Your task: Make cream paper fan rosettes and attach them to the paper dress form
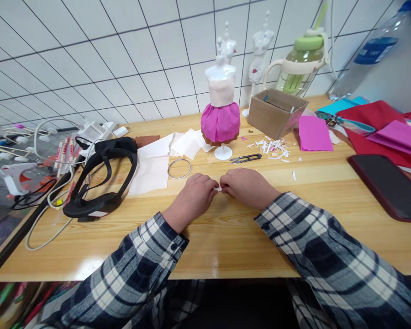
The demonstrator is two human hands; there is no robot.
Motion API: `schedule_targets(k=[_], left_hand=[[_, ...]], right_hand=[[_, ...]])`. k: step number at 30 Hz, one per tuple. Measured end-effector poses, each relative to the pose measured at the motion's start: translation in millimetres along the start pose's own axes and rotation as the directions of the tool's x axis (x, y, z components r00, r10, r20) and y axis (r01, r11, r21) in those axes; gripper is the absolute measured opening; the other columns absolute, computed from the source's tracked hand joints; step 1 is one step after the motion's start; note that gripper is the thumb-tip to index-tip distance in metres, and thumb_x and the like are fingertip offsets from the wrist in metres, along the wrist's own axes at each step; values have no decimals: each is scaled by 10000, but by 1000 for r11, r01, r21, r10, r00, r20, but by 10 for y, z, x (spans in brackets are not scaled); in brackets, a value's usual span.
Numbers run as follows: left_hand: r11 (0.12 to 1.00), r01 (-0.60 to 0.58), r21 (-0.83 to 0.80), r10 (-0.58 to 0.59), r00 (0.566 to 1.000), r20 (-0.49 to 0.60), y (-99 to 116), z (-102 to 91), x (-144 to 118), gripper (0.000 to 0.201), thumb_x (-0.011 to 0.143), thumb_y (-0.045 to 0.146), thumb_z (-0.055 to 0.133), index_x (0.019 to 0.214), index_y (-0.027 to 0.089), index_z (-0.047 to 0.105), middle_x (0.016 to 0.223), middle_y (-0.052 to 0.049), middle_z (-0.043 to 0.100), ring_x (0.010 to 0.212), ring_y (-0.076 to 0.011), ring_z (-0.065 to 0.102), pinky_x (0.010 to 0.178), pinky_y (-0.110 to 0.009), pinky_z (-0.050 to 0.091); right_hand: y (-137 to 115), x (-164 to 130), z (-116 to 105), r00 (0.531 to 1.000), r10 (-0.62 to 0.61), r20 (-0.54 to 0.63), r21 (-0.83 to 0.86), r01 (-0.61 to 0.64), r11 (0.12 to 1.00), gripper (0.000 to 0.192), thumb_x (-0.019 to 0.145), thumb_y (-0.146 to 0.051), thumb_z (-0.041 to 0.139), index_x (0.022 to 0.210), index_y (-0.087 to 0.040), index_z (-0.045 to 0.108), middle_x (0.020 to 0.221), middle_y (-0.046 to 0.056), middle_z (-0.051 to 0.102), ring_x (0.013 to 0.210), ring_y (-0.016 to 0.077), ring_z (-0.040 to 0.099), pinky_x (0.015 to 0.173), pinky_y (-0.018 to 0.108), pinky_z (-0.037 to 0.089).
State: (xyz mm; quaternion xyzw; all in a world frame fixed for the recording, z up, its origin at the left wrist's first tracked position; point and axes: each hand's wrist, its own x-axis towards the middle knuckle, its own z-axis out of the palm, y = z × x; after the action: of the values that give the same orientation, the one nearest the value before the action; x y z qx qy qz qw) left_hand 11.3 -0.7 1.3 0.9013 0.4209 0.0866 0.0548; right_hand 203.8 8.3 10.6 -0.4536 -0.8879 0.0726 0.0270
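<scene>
My left hand (196, 197) and my right hand (248, 186) meet over the middle of the wooden table, fingertips pinched together. Between them shows a sliver of a small white piece (219, 188), mostly hidden by the fingers; its material is unclear. Just beyond the hands lie black thread snips (245, 158) and a thin metal ring (180, 176). Behind these stands a small white dress form (220, 77) with a pale top and a gathered magenta skirt (221, 123) over a brown layer. Pale sheets (150, 171) of paper or cloth lie left of the ring.
Small white scraps (272, 148) lie before a cardboard box (276, 114). At right are magenta sheets (314, 133), red material (380, 137) and a phone (390, 187). A black head strap (101, 205) and white cables (48, 246) occupy the left. A jug (299, 68) and bottle (371, 57) stand behind.
</scene>
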Motion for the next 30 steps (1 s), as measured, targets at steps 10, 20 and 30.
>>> schedule_targets(k=[10,20,30], left_hand=[[1000,-14,-21,14,1000,2,-16,-1,5,165,910,204,518,945,167,675,872,-76,650,864,-220,574,832,-373,462],[999,33,12,-30,986,-164,29,-47,-49,190,918,274,529,1035,213,666,1249,-90,616,1234,-272,490,1122,-542,262],[997,55,54,-43,978,-206,34,-98,-63,169,919,292,560,905,272,727,1205,-42,652,1239,-265,510,1162,-611,97]], right_hand=[[-12,7,85,994,98,-51,219,-85,972,163,887,-320,588,926,-225,714,961,43,654,923,190,610,741,286,405],[-37,16,65,971,-99,-216,54,113,992,248,972,-275,470,990,-160,688,1018,81,628,962,207,533,850,313,394],[-28,-14,19,955,-146,-257,26,158,987,281,992,-260,438,976,-164,702,1052,84,643,939,199,523,812,309,386]])
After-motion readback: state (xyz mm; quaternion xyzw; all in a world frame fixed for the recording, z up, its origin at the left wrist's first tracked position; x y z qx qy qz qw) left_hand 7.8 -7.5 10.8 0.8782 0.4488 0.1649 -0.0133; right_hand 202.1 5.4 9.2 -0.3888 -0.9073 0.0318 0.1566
